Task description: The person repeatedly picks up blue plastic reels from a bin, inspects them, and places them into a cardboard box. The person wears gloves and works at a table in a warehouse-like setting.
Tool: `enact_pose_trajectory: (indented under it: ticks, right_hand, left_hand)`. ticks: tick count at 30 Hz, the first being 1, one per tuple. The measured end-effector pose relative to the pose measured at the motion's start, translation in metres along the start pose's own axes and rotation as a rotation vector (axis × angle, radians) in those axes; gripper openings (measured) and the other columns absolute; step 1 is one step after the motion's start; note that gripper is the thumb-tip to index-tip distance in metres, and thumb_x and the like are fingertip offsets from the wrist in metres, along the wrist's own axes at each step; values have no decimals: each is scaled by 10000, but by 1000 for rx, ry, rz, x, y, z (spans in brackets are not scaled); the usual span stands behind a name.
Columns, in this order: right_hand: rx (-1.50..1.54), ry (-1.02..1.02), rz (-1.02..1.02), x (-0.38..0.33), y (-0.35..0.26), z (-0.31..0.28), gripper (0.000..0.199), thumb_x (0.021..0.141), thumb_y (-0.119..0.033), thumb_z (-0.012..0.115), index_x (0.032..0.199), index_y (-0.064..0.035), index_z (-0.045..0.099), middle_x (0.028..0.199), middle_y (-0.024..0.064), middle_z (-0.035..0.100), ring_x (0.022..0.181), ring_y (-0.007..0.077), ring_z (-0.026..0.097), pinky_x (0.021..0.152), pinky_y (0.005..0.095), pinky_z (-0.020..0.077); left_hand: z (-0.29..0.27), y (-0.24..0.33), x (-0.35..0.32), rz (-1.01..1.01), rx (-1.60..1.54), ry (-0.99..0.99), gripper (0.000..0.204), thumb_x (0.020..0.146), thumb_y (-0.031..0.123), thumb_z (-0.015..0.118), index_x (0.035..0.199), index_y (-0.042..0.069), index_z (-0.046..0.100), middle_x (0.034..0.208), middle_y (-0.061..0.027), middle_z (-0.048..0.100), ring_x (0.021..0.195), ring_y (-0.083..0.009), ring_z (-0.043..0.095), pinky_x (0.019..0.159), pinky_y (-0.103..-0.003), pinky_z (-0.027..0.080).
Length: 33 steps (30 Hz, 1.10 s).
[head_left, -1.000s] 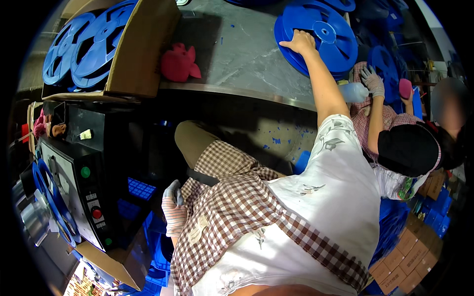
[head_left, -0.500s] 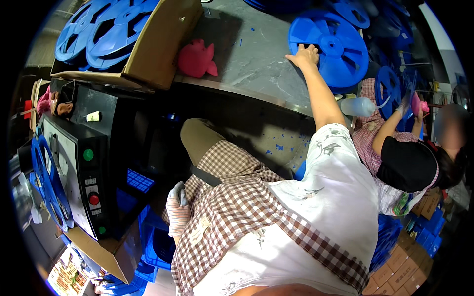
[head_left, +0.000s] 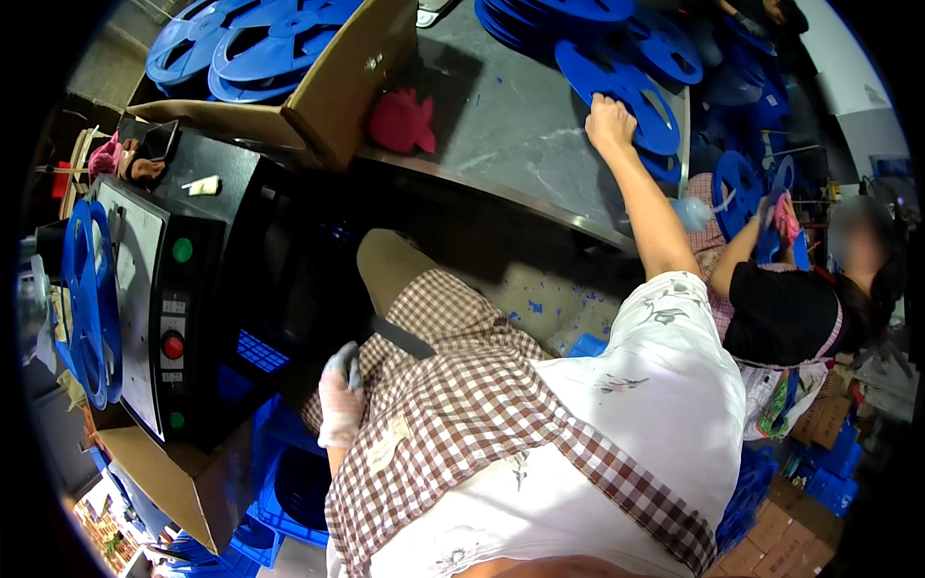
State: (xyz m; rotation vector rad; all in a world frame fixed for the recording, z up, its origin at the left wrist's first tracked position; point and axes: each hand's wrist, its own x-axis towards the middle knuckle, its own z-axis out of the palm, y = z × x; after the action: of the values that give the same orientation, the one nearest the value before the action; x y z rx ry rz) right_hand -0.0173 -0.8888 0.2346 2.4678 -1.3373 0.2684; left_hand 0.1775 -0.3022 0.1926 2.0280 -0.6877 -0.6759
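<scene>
My bare right hand (head_left: pixel 611 123) has its fingers closed on the near rim of a blue plastic reel (head_left: pixel 584 70). The reel is tilted over the grey worktop (head_left: pixel 520 116), near its right end. Part of another blue reel (head_left: pixel 663 170) shows beneath it. Down beside my apron, my left hand (head_left: pixel 342 395) wears a striped glove with grey fingertips. Its fingers are curled in, and I see nothing in them; the palm side is hidden.
A cardboard box (head_left: pixel 332 87) of blue reels stands at the left, beside a pink cloth-like piece (head_left: pixel 402 120). A reel stack (head_left: pixel 525 27) sits at the back. Left is a black machine (head_left: pixel 207 250) with reels; at right, a co-worker (head_left: pixel 785 308) and a clear bottle (head_left: pixel 692 213).
My right hand has gone from spread fingers on a flat-lying reel to gripping a reel's rim, and that reel is now tilted. My left hand stays low by my apron. The view has shifted slightly.
</scene>
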Motion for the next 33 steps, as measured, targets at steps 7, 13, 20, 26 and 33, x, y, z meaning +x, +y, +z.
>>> enact_pose_trajectory:
  ticks: [7,13,20,26,33]
  right_hand:
    - [261,161,-25,-8,-9,-144,346,871,-267,586,1183,-118,603,973,203,670,938,408,622,799,475,495]
    - [1522,29,129,-5,29,-216,398,871,-136,685,1202,47,561,1116,138,645,957,209,651,828,323,534]
    - [1950,-218,140,-50,-60,-220,387,903,-127,641,1230,45,525,1140,153,634,1014,233,636,884,370,533]
    - [2037,-376,48,-65,-93,-209,363,926,-134,612,1231,42,524,1133,146,645,1010,221,647,880,359,537]
    - [2075,-523,-11,-68,-101,-208,334,951,-148,571,1214,54,531,1100,148,655,952,209,668,843,321,552]
  left_hand:
    - [5,65,47,309,153,-169,295,854,-4,566,1145,21,612,1059,-182,648,1007,-352,609,875,-387,491]
    - [21,123,86,178,-138,-204,629,942,249,597,1454,75,277,1304,-203,532,1183,-269,550,961,-364,467]
    - [14,122,105,116,-900,-293,833,905,596,509,1462,41,233,1411,-163,403,1290,-274,419,1054,-432,395]
    - [-7,114,82,48,-1215,-120,763,907,604,496,1400,38,360,1347,-181,477,1205,-302,511,987,-474,465]
    - [-15,109,75,-6,-1233,-12,638,945,560,454,1307,34,444,1239,-152,545,1065,-246,581,877,-394,530]
